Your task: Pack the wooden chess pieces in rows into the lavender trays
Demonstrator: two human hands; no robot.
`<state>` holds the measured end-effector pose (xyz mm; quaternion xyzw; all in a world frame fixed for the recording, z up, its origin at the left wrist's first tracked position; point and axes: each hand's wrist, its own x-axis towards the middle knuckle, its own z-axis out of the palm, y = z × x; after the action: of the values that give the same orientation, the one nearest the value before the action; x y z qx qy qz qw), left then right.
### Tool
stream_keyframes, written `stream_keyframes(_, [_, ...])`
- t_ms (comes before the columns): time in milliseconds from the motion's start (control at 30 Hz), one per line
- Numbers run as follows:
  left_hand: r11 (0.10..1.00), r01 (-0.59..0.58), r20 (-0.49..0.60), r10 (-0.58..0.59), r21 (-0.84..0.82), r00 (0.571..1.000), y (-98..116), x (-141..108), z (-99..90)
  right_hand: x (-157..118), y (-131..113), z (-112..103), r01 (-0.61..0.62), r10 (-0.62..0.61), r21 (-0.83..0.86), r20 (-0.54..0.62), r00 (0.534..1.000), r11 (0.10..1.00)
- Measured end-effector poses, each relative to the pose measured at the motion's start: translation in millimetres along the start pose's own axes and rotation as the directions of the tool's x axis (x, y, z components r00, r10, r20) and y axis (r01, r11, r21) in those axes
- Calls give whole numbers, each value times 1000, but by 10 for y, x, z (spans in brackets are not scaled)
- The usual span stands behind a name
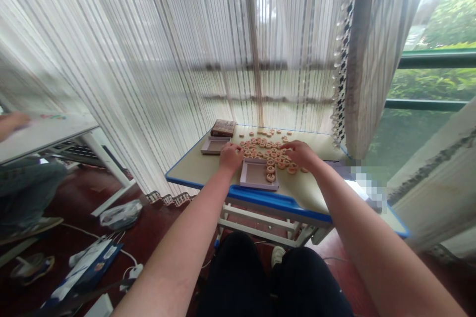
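Note:
Many round wooden xiangqi pieces (262,144) lie spread over the pale table. My left hand (231,155) is at the left edge of the pile with fingers curled together; whatever they hold, if anything, is too small to make out. At the right side of the pile, my right hand (301,153) reaches in with its fingers stretched out and apart, close to the pieces. Between my hands and nearer to me stands a shallow open box tray (244,178). A short column of pieces (270,177) sits along its right wall.
A second shallow tray (205,150) and a brown box (223,127) stand at the back left. The table has a blue edge (260,195). Papers (359,188) lie at the right. Another person's hand (14,124) is over a white table (76,126) at far left.

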<state>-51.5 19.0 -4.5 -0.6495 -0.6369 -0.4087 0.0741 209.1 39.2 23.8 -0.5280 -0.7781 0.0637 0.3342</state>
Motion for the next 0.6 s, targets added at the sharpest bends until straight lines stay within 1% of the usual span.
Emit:
stream_keyframes(67, [1000,-9,3,9,18,1000,8,-14,6,68,60,74,83,-83,-18,-42,996,996])
stream_keyframes(133, [999,-19,2,18,30,1000,9,-9,13,75,98,165,148,-151,-53,-73,986,988])
stream_keyframes(167, [999,-21,6,21,33,1000,9,10,18,65,109,204,174,-178,-62,-68,982,983])
stream_keyframes(200, [999,-26,16,26,32,1000,13,45,25,53,114,232,176,-180,-58,-77,981,983])
stream_keyframes(267, [998,-51,53,50,20,997,39,171,46,31,111,259,169,-172,-66,-53,984,983])
stream_keyframes(300, [996,-88,70,87,7,994,67,258,62,25,105,258,171,-172,-79,-15,985,982])
stream_keyframes(367, [982,-183,55,185,-43,981,156,458,109,24,92,241,167,-164,-122,31,986,978])
stream_keyframes(433, [969,-220,31,224,-114,974,273,639,171,35,88,218,123,-123,-167,14,992,978])
stream_keyframes(467, [956,-257,31,264,-142,964,332,705,203,43,92,207,88,-90,-181,-1,996,979])
stream_keyframes(533, [932,-310,81,330,-190,941,422,771,262,57,107,196,27,-29,-182,-9,1000,983])
stream_keyframes(600, [917,-330,145,367,-225,919,452,756,307,66,121,200,19,-15,-165,21,1000,986])
